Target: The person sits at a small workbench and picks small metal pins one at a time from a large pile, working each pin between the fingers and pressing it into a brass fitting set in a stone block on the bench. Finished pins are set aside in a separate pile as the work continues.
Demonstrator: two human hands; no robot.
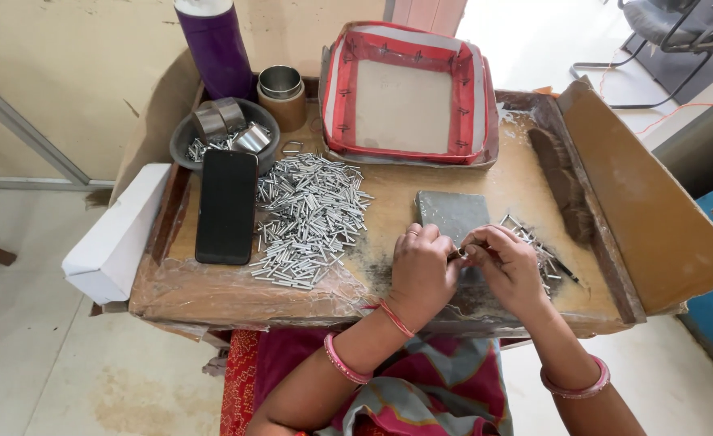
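My left hand (422, 262) and my right hand (508, 266) meet over the near edge of a grey stone block (452, 213). Between their fingertips is pinched a small brown and metal piece (457, 253). A big heap of short silver metal tubes (308, 216) lies to the left of my hands. A smaller bunch of the same tubes (534, 242) lies just past my right hand. Both wrists wear pink bangles.
A black phone (226, 206) lies left of the heap. Behind it stand a dark bowl with metal parts (224, 133), a purple flask (215, 44) and a small tin (282, 95). A red-lined square tray (405, 93) sits at the back. A cardboard flap (647, 194) rises on the right.
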